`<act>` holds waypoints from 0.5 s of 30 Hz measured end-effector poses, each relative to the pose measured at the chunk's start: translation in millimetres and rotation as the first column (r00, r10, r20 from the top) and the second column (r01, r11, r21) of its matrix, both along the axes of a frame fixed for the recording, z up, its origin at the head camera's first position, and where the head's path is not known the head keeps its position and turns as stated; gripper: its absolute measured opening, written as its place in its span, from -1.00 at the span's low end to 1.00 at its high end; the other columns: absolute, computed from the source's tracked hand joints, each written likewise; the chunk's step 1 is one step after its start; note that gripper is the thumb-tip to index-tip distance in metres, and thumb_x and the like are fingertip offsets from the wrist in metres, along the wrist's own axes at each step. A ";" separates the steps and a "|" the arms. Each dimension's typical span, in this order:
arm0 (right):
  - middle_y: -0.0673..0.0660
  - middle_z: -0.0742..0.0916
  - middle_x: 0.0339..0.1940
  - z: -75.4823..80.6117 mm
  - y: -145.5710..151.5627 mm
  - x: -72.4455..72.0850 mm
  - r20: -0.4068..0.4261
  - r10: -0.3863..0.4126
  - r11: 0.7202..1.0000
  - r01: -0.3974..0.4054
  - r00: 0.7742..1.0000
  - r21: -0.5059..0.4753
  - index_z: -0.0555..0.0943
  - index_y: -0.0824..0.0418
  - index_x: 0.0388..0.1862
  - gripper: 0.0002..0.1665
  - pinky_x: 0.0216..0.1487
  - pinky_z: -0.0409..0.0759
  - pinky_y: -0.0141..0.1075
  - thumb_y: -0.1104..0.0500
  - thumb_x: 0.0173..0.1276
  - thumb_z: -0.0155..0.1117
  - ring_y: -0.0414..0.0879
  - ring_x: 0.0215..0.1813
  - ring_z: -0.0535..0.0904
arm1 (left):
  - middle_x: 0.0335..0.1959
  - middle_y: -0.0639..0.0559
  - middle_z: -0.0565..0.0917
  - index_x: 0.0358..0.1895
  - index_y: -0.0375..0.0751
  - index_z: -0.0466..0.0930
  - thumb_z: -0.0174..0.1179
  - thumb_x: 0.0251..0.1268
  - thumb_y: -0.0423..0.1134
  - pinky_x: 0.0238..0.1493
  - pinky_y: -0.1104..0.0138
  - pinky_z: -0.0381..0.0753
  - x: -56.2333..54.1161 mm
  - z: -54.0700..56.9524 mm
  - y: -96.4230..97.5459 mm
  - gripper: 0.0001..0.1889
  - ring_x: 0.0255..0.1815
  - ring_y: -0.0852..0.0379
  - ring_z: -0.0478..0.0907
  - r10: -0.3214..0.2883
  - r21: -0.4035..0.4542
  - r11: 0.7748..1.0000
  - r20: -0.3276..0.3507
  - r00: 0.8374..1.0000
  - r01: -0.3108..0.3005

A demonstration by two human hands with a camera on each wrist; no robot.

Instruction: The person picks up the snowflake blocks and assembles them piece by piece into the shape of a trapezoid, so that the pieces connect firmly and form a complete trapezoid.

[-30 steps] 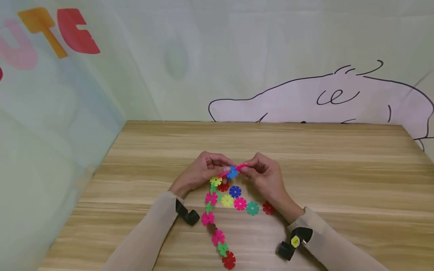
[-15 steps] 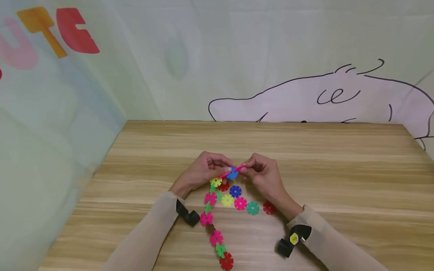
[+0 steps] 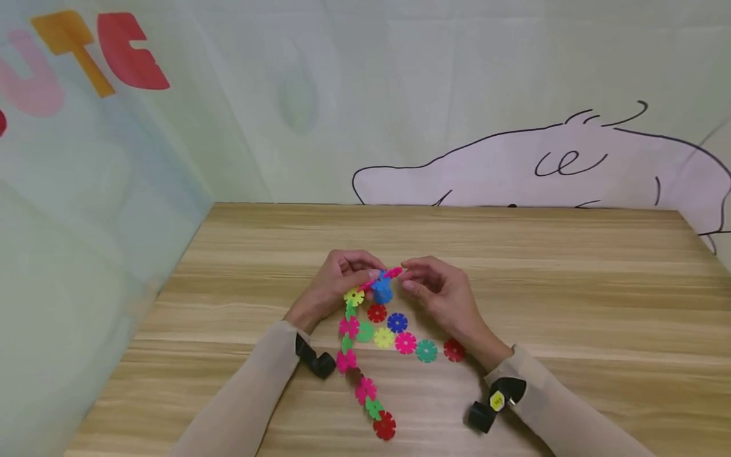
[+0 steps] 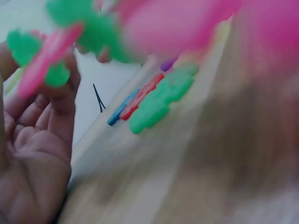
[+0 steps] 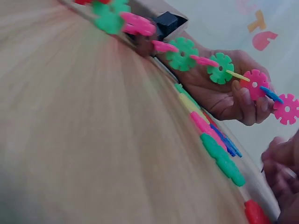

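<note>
A chain of linked plastic snowflake discs (image 3: pixel 349 327), in pink, green, yellow, blue, brown and red, hangs from my left hand (image 3: pixel 334 284). Thumb and fingers pinch it close to its upper end. In the right wrist view that end shows a blue disc (image 5: pixel 271 94) slotted between two pink ones, the outermost pink disc (image 5: pixel 286 109) sticking out free. My right hand (image 3: pixel 442 289) is just right of this end, fingers loosely bent with nothing between them. The chain's other end is a red disc (image 3: pixel 385 425) towards the near side.
Loose discs lie on the wooden table (image 3: pixel 571 304) below the hands: red (image 3: pixel 377 313), dark blue (image 3: pixel 397 322), green (image 3: pixel 365 331), yellow (image 3: pixel 384 338), pink (image 3: pixel 406 343) and teal (image 3: pixel 426 351). Another red disc (image 3: pixel 454 350) lies beside the right wrist.
My right hand has let go of the pink end disc. The left hand has shifted slightly left and away from me, drawing the chain along and uncovering more of the loose discs.
</note>
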State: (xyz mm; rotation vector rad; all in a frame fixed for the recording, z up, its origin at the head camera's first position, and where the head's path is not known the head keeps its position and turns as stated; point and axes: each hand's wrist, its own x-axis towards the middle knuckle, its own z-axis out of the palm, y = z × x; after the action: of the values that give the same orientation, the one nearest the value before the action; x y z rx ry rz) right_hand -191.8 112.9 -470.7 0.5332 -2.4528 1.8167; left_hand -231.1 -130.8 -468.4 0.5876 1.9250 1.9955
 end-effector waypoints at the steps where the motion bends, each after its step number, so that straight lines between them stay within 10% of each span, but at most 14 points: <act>1: 0.18 0.89 0.03 0.3 -0.6 -0.1 0.016 0.006 1.000 -0.007 1.000 0.024 0.67 0.17 0.27 -0.59 0.08 0.73 -0.43 0.30 0.47 0.44 -0.02 0.03 0.84 | -0.30 0.17 0.83 -0.02 -0.40 0.74 0.17 0.51 -0.41 -0.36 0.47 0.70 -0.7 -0.2 0.5 -0.82 -0.54 0.27 0.64 0.023 0.020 1.000 -0.004 1.000 -0.023; 6: 0.14 0.89 0.09 0.2 -6.5 -3.0 0.047 0.068 0.988 -0.074 0.997 0.134 0.49 0.17 0.45 -0.37 -0.08 0.67 -0.43 0.26 0.46 0.48 -0.07 -0.11 0.73 | -0.37 0.19 0.81 -0.20 -0.05 0.78 0.18 0.45 -0.43 -0.46 0.49 0.64 -1.7 0.2 1.8 -0.78 -0.60 0.29 0.57 0.068 0.097 0.993 0.004 0.998 -0.068; 15: 0.04 0.88 0.02 0.4 -17.5 -9.1 0.004 0.123 0.951 -0.119 0.992 0.286 0.46 0.07 0.47 -0.28 -0.34 0.40 -0.39 0.16 0.41 0.55 -0.12 -0.37 0.48 | -0.33 0.18 0.81 -0.18 -0.02 0.79 0.15 0.44 -0.44 -0.45 0.49 0.64 -1.2 -1.0 3.0 -0.75 -0.58 0.29 0.57 0.030 0.110 0.993 0.015 0.999 -0.032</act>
State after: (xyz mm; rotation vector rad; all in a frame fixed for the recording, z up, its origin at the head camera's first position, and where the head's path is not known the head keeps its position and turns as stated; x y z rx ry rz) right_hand -200.9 95.4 -470.3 0.7241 -2.7471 1.4929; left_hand -232.3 -127.8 -469.3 0.5733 1.8361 2.1306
